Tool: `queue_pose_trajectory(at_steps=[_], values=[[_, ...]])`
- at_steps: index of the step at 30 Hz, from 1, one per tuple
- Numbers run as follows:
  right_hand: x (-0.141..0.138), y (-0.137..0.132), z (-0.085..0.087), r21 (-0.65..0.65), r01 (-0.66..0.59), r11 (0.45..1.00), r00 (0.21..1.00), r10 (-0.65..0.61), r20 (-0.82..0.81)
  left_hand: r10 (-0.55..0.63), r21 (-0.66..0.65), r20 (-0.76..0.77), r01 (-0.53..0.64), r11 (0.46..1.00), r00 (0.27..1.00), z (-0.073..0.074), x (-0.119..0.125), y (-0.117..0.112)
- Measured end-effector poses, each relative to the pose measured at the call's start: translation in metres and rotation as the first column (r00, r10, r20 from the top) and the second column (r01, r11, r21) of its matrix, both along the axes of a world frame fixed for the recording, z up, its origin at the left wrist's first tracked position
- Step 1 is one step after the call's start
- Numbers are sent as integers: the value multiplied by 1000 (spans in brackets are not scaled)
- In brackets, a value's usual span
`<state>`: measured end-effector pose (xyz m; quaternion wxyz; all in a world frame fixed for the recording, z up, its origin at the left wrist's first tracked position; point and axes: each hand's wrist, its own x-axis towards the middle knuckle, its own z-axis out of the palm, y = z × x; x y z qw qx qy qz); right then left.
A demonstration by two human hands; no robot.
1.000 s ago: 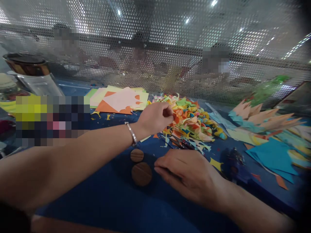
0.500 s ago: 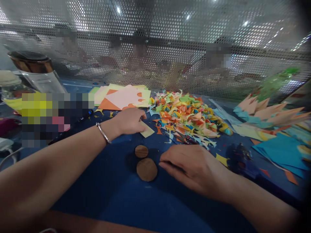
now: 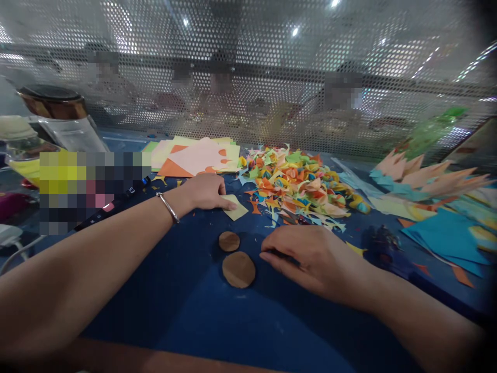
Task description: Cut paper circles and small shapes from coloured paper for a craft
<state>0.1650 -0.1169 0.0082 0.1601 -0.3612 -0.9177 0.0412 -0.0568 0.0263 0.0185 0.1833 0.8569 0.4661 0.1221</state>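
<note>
My left hand (image 3: 205,191) reaches forward over the blue table (image 3: 186,300). Its thumb lies on a small pale yellow piece of paper (image 3: 237,208), with the other fingers curled beside it. Nearer to me, two brown discs lie flat, a small one (image 3: 229,241) just behind a larger one (image 3: 238,270). To their right rests my right hand (image 3: 298,256), thumb and index fingertips close together; nothing shows between them. Neither disc is touched by a hand.
Beyond my hands are a heap of colourful paper cut-outs (image 3: 295,181) and stacked paper sheets (image 3: 198,155). On the right stand folded peach paper points (image 3: 423,176), near blue sheets (image 3: 446,235) and a dark tool (image 3: 388,248). A clear jar (image 3: 70,129) is far left; perforated metal (image 3: 252,62) lies behind.
My left hand has shifted slightly left, its thumb now showing on the pale yellow paper, more of which is visible. My right hand stays beside the discs, fingertips close together.
</note>
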Motion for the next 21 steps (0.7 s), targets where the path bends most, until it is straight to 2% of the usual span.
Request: queue_pose_trajectory(at_steps=[4,7,10,12,14,17,21], values=[[-1,1,0,6,28,1000,999,-29,14,-35,-14,107,37,999,994,-4,2,1],[-2,2,2,10,94,996,995,-93,-45,-35,-164,332,94,982,943,-6,7,-3],[0,4,5,-41,256,966,945,-259,-202,46,-358,527,173,918,849,-5,14,-11],[2,6,6,-108,364,925,867,-379,-323,87,-441,594,233,867,800,-3,17,-18],[5,10,6,-169,422,891,797,-453,-399,106,-501,631,299,812,768,-1,21,-24],[8,16,3,-253,405,879,779,-476,-409,126,-537,675,367,759,727,0,25,-34],[10,20,-2,-349,332,876,813,-454,-365,163,-525,733,397,753,661,-2,34,-46]])
